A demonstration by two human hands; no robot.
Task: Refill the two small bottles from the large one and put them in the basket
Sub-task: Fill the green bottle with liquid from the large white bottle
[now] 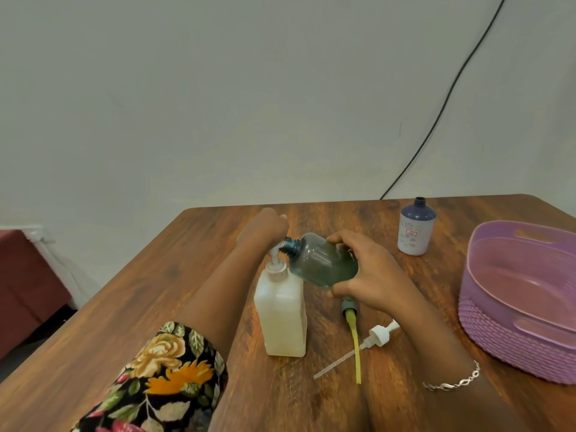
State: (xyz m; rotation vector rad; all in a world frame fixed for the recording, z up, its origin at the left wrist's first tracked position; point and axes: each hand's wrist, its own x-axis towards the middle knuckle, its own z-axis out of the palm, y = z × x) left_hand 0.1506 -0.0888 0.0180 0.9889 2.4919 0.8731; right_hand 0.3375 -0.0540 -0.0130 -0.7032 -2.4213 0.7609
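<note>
The large white bottle (282,316) stands upright in the middle of the table, its pump head (276,260) on top. My left hand (265,227) lies over the pump head and presses on it; its fingers point away and are partly hidden. My right hand (364,269) grips a clear teal small bottle (321,260), tilted on its side with its open mouth at the pump's spout. The second small bottle (416,227), purple and white, stands uncapped at the back right. The purple basket (514,335) sits at the right edge with nothing in it.
Two loose pump caps lie on the wooden table (149,307) near me: one with a yellow tube (353,335), one white with a clear tube (375,336). A black cable (442,104) runs down the wall behind. A dark red seat (28,285) stands at the far left.
</note>
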